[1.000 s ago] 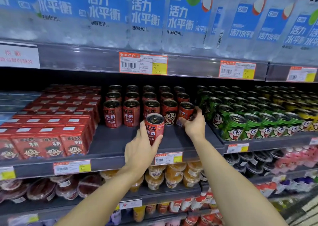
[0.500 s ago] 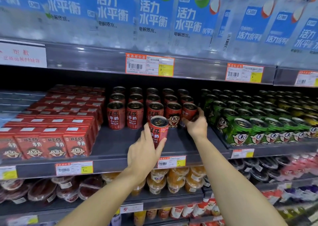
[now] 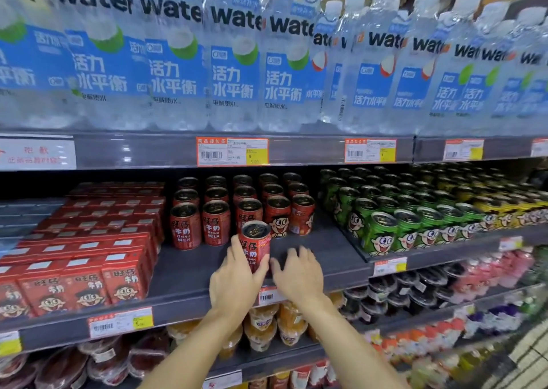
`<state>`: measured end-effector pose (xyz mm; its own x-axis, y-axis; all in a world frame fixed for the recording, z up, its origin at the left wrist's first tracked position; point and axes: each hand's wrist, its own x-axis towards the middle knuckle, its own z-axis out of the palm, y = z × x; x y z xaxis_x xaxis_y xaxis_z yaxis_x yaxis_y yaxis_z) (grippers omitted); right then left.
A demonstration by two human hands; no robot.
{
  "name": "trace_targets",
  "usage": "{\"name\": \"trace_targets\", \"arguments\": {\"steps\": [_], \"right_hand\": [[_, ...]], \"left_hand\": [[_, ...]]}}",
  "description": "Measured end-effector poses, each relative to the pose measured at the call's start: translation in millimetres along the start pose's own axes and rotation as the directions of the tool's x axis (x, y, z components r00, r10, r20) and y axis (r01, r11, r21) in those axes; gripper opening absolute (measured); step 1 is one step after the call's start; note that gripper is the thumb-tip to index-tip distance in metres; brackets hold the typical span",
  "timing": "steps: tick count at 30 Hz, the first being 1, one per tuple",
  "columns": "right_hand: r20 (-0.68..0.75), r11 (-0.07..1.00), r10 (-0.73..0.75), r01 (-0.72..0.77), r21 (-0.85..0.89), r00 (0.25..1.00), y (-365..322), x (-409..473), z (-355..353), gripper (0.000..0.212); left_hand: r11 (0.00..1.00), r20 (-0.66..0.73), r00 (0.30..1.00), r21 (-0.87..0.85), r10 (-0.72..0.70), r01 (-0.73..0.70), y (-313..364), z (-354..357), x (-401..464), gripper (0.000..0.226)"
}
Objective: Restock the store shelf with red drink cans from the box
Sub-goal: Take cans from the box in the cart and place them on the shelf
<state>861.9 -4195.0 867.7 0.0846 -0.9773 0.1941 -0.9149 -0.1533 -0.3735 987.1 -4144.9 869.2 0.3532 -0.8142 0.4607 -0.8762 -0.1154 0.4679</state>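
My left hand (image 3: 235, 282) is shut on a red drink can (image 3: 255, 245), held upright just over the front of the grey middle shelf (image 3: 335, 258). Behind it stand several rows of the same red cans (image 3: 213, 221), printed with a cartoon face and "Drink Milk". My right hand (image 3: 299, 273) hovers right beside the held can with its fingers spread and nothing in them, over the bare front part of the shelf. The box is not in view.
Red milk cartons (image 3: 89, 258) fill the shelf's left side; green cans (image 3: 385, 231) and yellow cans (image 3: 504, 208) sit on the right. Water bottles (image 3: 231, 62) line the shelf above. Price tags (image 3: 232, 151) hang on the shelf edges. Cups and packets fill the lower shelves.
My right hand has let go of the rightmost front red can and drawn back toward me, ending beside the held can. My left hand keeps its can. The camera has tilted upward.
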Motion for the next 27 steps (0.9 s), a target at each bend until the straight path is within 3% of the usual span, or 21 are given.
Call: {"name": "trace_targets", "arguments": {"steps": [4,8,13,27], "right_hand": [[-0.085,0.997,-0.07,0.067,-0.045,0.994,-3.5,-17.1,9.6,0.058],[-0.075,0.988,-0.101,0.091,-0.124,0.992,-3.8,-23.2,4.8,0.057],[-0.097,0.986,-0.11,0.096,-0.136,0.989,-3.9,-24.5,5.7,0.06],[-0.226,0.981,-0.166,0.137,-0.139,0.96,0.2,-19.2,24.5,0.058]], "left_hand": [[0.999,0.026,0.999,-0.007,-0.038,0.038,6.1,-3.1,-0.1,0.08],[0.998,0.101,0.993,-0.026,-0.054,0.057,8.1,-10.7,6.7,0.08],[0.996,0.172,0.982,-0.039,-0.072,0.08,4.4,-23.1,14.5,0.068],[0.973,0.062,0.975,-0.074,-0.214,0.219,-47.1,-59.1,-4.4,0.055]]}}
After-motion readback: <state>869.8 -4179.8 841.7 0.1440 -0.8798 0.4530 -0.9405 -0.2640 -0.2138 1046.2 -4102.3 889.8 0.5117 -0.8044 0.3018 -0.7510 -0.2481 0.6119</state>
